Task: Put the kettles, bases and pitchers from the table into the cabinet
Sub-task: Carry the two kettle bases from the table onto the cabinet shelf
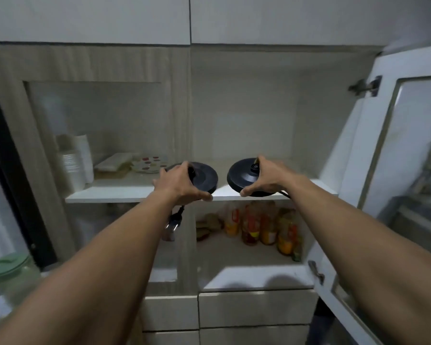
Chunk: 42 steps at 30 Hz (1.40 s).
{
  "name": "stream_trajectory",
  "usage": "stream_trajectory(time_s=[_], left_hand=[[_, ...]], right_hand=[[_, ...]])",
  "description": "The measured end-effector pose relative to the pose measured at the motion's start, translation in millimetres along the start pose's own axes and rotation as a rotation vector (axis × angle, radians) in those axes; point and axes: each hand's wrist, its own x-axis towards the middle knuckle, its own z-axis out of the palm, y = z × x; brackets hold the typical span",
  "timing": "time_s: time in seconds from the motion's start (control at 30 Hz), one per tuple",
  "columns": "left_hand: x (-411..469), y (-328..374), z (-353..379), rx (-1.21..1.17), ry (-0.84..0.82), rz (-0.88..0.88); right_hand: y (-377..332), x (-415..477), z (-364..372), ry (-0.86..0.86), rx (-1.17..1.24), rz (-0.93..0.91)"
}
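While both arms reach forward, the left hand [182, 186] curls round the left base [205, 178] and the right hand [265, 180] grips the right base [241, 174], both at the cabinet [244, 110] shelf [110, 196] front edge.

Near rim of left base [205, 176] is covered by left hand [182, 186]. Right part of right base [240, 174] is hidden under right hand [265, 179]. Plug [171, 226] is blurred. Labels on bottles [266, 225] cannot be read. Green-lidded jar [8, 277] is cut off at the left edge.
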Motion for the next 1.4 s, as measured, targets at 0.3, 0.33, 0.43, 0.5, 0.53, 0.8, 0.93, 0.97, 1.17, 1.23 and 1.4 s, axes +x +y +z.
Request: stream_trajectory(time_s=[0.3,0.33,0.43,0.5,0.53,0.8,0.93,0.97,1.17,1.23,1.4], left_hand=[[76,84,62,-0.029,-0.06,0.06],[83,91,68,-0.029,-0.069,0.058],[115,107,90,-0.031,-0.082,0.051],[140,115,107,-0.046,-0.07,0.037],[152,121,114,-0.051,-0.066,0.032],[220,149,157,-0.039,-0.032,-0.026],[246,151,179,-0.021,-0.048,-0.062],[252,151,184,-0.019,-0.045,-0.067],[298,144,218,0.036,-0.052,-0.09],[315,140,228,0.037,-0.052,-0.097],[352,147,239,0.004,-0.145,-0.186]], right_hand=[[105,56,-12,0.019,0.032,0.107],[115,63,-13,0.025,0.033,0.114],[148,87,-15,0.034,0.049,0.116],[168,105,-15,0.032,0.059,0.12],[177,114,-16,0.027,0.055,0.123],[232,185,-17,-0.009,0.004,0.132],[250,220,-3,-0.058,0.01,0.116],[253,229,0,-0.061,0.007,0.113],[273,285,21,-0.076,-0.005,0.127],[279,302,27,-0.086,-0.021,0.142],[292,344,41,-0.141,0.003,0.201]])
